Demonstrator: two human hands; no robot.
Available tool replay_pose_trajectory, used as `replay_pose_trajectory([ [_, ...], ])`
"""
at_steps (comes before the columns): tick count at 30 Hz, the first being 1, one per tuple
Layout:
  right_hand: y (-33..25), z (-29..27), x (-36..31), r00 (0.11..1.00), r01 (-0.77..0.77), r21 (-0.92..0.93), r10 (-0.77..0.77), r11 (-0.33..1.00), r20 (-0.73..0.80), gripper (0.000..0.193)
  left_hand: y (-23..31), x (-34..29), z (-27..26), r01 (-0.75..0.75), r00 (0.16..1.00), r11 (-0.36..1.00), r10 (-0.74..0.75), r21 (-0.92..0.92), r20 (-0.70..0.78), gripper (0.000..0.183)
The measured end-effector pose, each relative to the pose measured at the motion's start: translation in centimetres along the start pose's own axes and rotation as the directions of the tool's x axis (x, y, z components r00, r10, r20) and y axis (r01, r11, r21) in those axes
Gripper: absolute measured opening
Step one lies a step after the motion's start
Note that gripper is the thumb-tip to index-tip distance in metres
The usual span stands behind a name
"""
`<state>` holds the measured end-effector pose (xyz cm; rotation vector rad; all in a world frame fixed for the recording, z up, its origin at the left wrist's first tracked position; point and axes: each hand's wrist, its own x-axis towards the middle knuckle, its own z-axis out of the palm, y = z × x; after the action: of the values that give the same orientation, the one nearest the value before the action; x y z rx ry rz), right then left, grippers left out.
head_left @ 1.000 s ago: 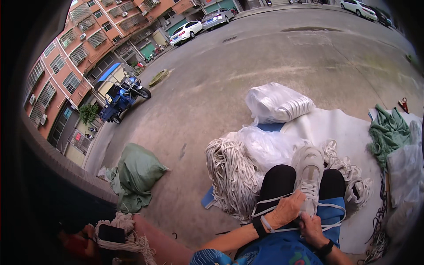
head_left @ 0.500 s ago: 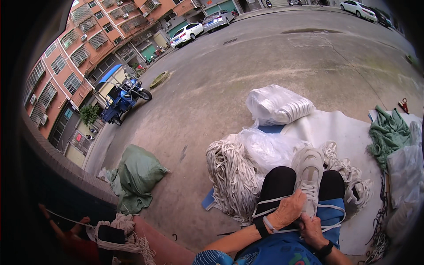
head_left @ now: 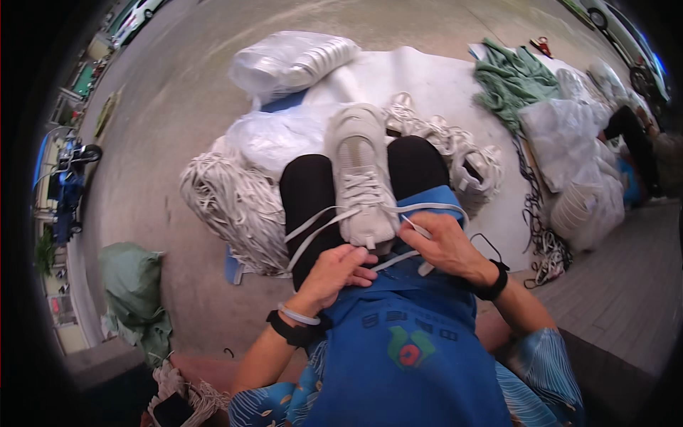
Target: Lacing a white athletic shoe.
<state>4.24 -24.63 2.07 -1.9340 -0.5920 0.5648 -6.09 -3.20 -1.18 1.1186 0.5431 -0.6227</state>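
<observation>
lace-up sneaker [head_left: 359, 153], pale beige, is positioned between black-clad knees [head_left: 420, 165], a white shoelace [head_left: 427, 206] being pinched by the right hand [head_left: 441, 245], the left hand [head_left: 333, 276] curled beside the sneaker's near end, its hold indeterminable.

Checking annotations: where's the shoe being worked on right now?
Head view, just right of centre: the pale shoe sits between the black-clad left knee and right knee, toe pointing away, heel end near the left hand.
</observation>
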Motion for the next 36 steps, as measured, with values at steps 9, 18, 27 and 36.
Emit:
replay_pose_trajectory([
  [9, 1.2, 2.4, 2.3, 0.915, 0.275, -0.318, -0.348, 0.907, -0.203, 0.010, -2.2, 1.9, 1.1, 0.068, 0.995, 0.815, -0.012, -0.576, 0.100, 0.038],
  [18, 1.0, 3.0, 3.0, 0.900, 0.227, -0.347, -0.332, 0.910, -0.282, 0.018, -2.1, 3.3, 2.0, 0.043, 0.965, 0.741, 0.143, -0.670, 0.220, 0.039],
  [27, 0.2, 2.9, 2.5, 0.922, 0.238, -0.569, -0.368, 0.787, -0.124, 0.018, -2.7, 3.7, 1.0, 0.081, 0.935, 0.734, 0.178, -0.674, 0.307, 0.037],
  [36, -0.3, 0.5, 3.1, 0.900, 0.349, -0.490, -0.432, 0.799, -0.063, 0.012, -0.9, 1.7, 0.6, 0.156, 0.952, 0.882, -0.015, -0.445, 0.306, 0.040],
])
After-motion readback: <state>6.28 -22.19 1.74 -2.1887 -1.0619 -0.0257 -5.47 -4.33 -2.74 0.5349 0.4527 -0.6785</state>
